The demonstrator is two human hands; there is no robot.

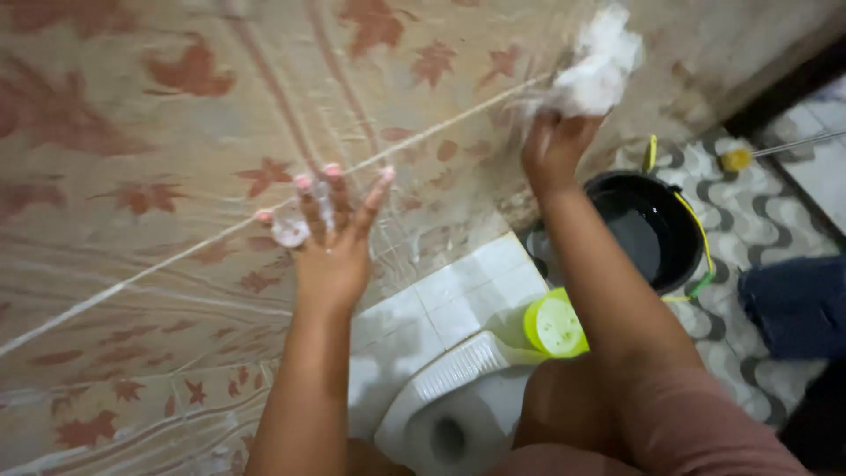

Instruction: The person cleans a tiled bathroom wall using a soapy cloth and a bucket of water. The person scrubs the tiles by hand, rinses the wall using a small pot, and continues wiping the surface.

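Note:
My left hand [328,238] lies flat, fingers spread, against a beige wall tile with reddish leaf prints [159,176]; soap foam clings to its fingertips. My right hand [555,145] is raised higher on the same wall and grips a white foamy scrub pad [597,66] pressed to the tile. Wet streaks of suds run across the wall between the two hands.
A black bucket with a yellow-green handle [648,225] holds water on the patterned floor. A lime-green cup [553,324] stands by a white squat toilet pan [449,405] set in white floor tiles [471,282]. A dark blue cloth [797,304] lies at right. A yellow-tipped tool [736,159] rests beyond the bucket.

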